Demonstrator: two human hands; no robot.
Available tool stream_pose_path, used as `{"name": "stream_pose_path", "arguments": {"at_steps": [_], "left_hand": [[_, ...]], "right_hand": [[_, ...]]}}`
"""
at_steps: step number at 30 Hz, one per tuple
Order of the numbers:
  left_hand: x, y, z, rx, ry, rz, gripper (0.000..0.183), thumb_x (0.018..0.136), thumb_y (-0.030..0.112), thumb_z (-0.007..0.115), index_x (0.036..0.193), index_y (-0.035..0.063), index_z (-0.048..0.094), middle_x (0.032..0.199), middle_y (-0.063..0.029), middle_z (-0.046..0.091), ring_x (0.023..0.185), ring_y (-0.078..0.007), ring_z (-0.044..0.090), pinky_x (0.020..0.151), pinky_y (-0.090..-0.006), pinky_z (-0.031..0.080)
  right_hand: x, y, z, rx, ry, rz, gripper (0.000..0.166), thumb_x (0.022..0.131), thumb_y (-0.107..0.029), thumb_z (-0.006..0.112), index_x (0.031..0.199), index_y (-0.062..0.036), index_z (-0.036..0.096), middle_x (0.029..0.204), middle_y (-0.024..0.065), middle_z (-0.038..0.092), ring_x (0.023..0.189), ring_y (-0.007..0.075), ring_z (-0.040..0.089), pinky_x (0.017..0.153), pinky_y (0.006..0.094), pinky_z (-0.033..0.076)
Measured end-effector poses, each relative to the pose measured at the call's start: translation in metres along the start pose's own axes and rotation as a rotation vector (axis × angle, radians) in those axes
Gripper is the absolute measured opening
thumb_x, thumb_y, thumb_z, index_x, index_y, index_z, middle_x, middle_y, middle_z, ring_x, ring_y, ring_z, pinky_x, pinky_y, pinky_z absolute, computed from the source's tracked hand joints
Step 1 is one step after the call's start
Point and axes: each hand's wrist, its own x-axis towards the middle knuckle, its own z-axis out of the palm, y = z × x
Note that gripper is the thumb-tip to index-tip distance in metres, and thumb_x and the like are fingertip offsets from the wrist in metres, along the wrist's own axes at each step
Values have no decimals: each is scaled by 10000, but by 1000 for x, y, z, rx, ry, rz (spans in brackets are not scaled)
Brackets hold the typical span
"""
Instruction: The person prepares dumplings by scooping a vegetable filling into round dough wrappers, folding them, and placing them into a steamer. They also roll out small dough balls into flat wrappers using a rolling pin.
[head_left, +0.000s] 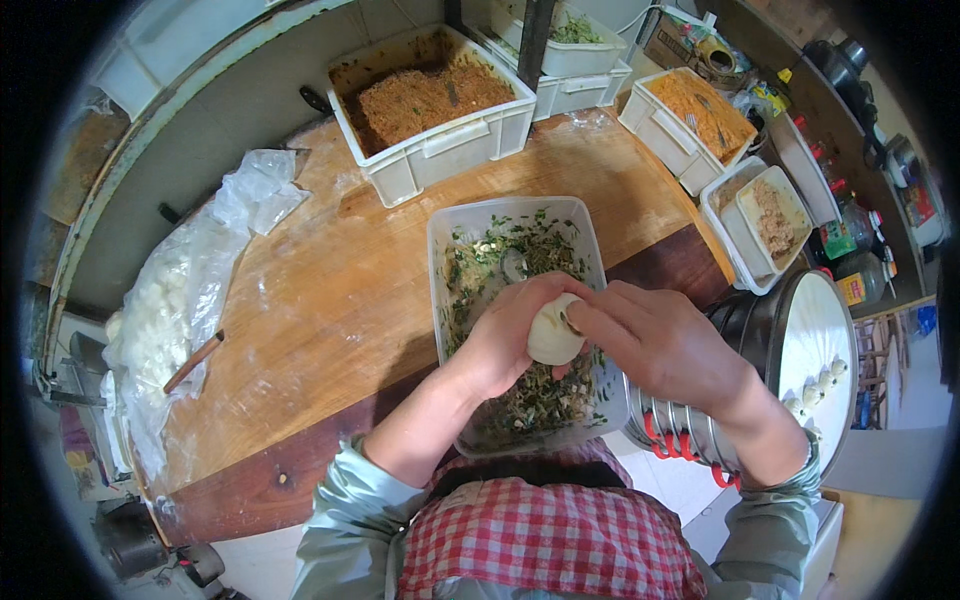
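A pale ball of dough, shaped like a bun (551, 339), is cupped in my left hand (499, 337). My right hand (652, 337) pinches the dough at its top right edge with thumb and fingers. A small dark opening shows at the pinched spot. Both hands are above a translucent plastic tub (441, 247) of chopped green vegetable filling (525, 412). A round, shiny utensil part (514, 264) lies in the filling; the hands hide the rest of it.
A white crate (450, 154) of reddish-brown filling stands at the back. Smaller tubs of orange filling (694, 105) and pale filling (772, 214) line the right. Stacked steamers (806, 330) hold several small buns. At left lie a plastic bag of dough pieces (161, 315) and a rolling pin (193, 361).
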Motion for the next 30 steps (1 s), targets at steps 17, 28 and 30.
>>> {"name": "stream_pose_path", "arguments": {"at_steps": [17, 28, 30], "left_hand": [[2, 2, 15, -162, 61, -364, 467, 1067, 440, 357, 1242, 44, 532, 978, -93, 660, 814, -220, 699, 554, -359, 615], [-12, -25, 21, -365, -30, -395, 391, 1063, 404, 366, 1120, 68, 557, 936, -74, 641, 807, -222, 662, 576, -358, 544], [-17, -20, 29, -326, 9, -360, 390, 1063, 405, 366, 1133, 73, 559, 933, -71, 643, 813, -216, 662, 575, -356, 540]], "right_hand": [[10, 5, -19, 46, -259, -177, 250, 823, -176, 662, 1017, -36, 589, 953, 100, 639, 834, 284, 686, 617, 388, 546], [-9, 4, -9, 356, -93, -26, 229, 841, -91, 701, 1033, -43, 587, 931, 145, 651, 825, 354, 671, 667, 428, 539], [-9, 3, -11, 389, -92, -18, 213, 850, -95, 690, 1028, -49, 584, 927, 149, 647, 829, 355, 670, 664, 428, 537]]}}
